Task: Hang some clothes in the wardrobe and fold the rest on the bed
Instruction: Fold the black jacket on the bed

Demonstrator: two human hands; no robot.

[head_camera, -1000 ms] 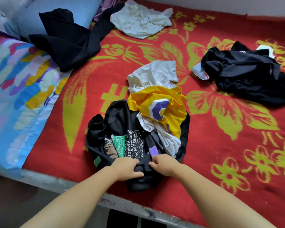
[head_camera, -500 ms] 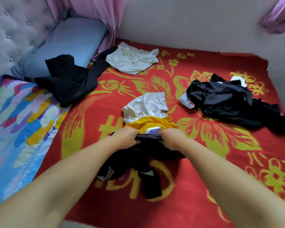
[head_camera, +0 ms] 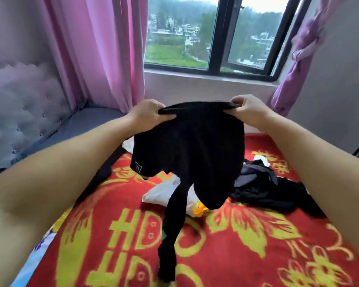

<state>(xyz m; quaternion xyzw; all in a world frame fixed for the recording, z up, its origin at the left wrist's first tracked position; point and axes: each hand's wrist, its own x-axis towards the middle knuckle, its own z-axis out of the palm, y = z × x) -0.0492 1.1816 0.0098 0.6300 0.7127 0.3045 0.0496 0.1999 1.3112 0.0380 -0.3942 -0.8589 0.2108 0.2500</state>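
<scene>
Both hands hold a black garment [head_camera: 190, 146] up in the air above the bed [head_camera: 247, 241], in front of the window [head_camera: 214, 34]. The left hand [head_camera: 148, 113] has its fingers curled round the garment's top edge at the left corner, and the right hand [head_camera: 248, 111] pinches the same edge at the right corner, so the edge is stretched in a shallow arc between them. The cloth hangs down crumpled rather than flat (a small pale square patch shows on its lower left hem), and one long narrow part trails from the middle down to the red blanket [head_camera: 120, 235] with its yellow flower pattern, touching it near the bottom of the view. Just behind the hanging garment, on the blanket, lies a white piece [head_camera: 162, 192] with a bit of yellow cloth [head_camera: 199, 210] beside it; most of both is hidden, so what kind of clothes they are cannot be told. To the right, near the right forearm, a heap of dark clothes [head_camera: 261, 189] lies on the blanket. A pink curtain [head_camera: 95, 48] hangs left of the window, another is bunched up at the right [head_camera: 298, 56], and a grey tufted headboard [head_camera: 23, 108] stands at the left.
</scene>
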